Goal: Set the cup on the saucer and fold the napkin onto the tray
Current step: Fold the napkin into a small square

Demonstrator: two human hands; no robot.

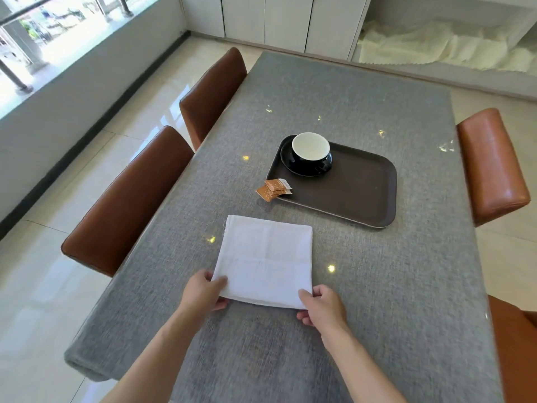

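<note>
Worktop [363, 286]: long rectangle under a grey woven cloth, running from 6 to 12 o'clock.
Tray [357, 196]: dark brown, flat on the cloth toward 1 o'clock of the centre.
Packets [273, 189]: small orange sachets at the tray's 8 o'clock corner, partly on the rim.
Napkin [266, 261]: white, folded, lying toward 6 o'clock of the tray, apart from it.

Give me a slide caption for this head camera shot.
Both hands, left and right, pinch the folded napkin on the table; the cup sits on its saucer.
</note>
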